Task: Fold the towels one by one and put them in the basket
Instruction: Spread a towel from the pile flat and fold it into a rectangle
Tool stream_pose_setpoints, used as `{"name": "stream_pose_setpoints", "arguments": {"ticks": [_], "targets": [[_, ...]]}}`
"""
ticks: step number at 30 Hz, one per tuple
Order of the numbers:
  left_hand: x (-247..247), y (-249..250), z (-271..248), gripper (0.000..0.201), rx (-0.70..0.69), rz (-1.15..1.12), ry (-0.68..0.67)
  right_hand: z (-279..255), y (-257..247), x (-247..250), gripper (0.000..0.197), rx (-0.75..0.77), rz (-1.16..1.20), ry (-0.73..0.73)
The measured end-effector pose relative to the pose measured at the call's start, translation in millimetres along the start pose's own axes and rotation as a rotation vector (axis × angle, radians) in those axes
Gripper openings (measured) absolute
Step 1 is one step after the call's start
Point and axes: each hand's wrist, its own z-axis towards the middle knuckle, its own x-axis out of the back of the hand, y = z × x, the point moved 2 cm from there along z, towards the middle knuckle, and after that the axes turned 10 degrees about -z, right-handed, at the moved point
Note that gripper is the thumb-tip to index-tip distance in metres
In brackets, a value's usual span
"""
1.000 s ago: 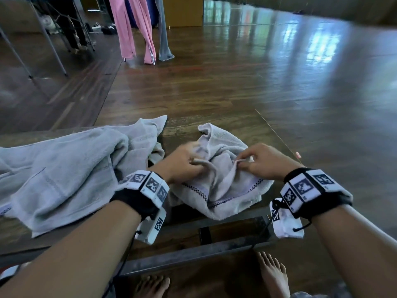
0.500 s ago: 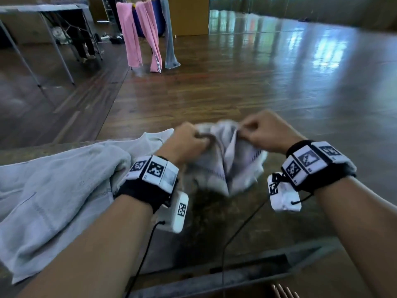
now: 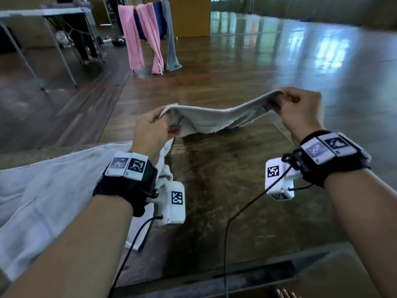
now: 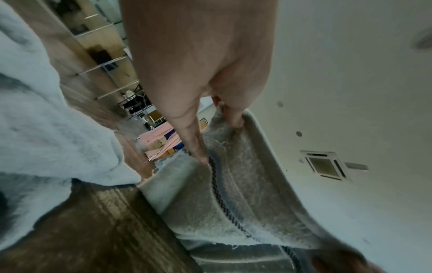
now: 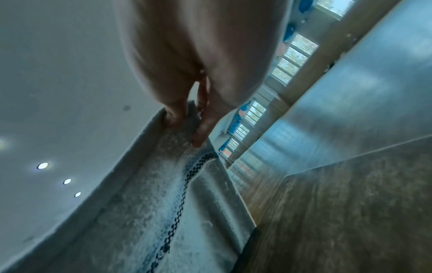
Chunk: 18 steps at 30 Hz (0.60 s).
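Note:
A small grey towel point(image 3: 214, 118) with a dark chequered stripe point(image 4: 222, 199) hangs stretched in the air above the wooden table point(image 3: 225, 179). My left hand point(image 3: 153, 125) pinches its left corner and my right hand point(image 3: 298, 108) pinches its right corner. The towel's lower edge sags toward the far edge of the table. In the left wrist view thumb and fingers point(image 4: 194, 144) clamp the towel's hem; in the right wrist view the fingertips point(image 5: 201, 134) clamp the other end of the towel point(image 5: 163, 212). No basket is in view.
A larger pale grey towel point(image 3: 53, 194) lies spread over the table's left half, under my left forearm. Beyond the table a rack holds pink towels point(image 3: 139, 35) and a grey one point(image 3: 171, 39). A folding table point(image 3: 43, 14) stands at the far left on the wood floor.
Both hands have lifted the bunched small towel off the table and moved apart, so it now hangs stretched between them instead of lying crumpled.

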Motion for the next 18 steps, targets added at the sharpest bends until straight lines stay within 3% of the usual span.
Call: {"name": "stream_pose_setpoints", "arguments": {"ticks": [2, 7, 9, 12, 15, 18], "targets": [[-4.7, 0.9, 1.6, 0.021, -0.055, -0.037, 0.006, 2.3, -2.1, 1.4, 0.024, 0.031, 0.024, -0.017], [-5.7, 6.5, 5.5, 0.027, -0.413, 0.049, 0.090, -7.6, -9.8, 4.0, 0.024, 0.191, 0.157, -0.004], [1.3, -6.1, 9.8, 0.030, -0.347, 0.203, 0.091, -10.2, -0.6, 2.4, 0.022, 0.105, 0.107, -0.047], [11.9, -32.9, 10.3, 0.030, -0.102, 0.404, -0.010, -12.6, 20.9, 5.5, 0.023, 0.028, -0.053, -0.005], [2.9, -36.3, 4.0, 0.028, -0.242, 0.400, -0.097, -11.4, 15.1, 13.0, 0.021, 0.109, 0.007, 0.148], [-12.4, -23.3, 0.9, 0.021, -0.448, 0.329, -0.077, -9.0, 1.0, 20.9, 0.026, 0.202, 0.118, 0.227]]}}
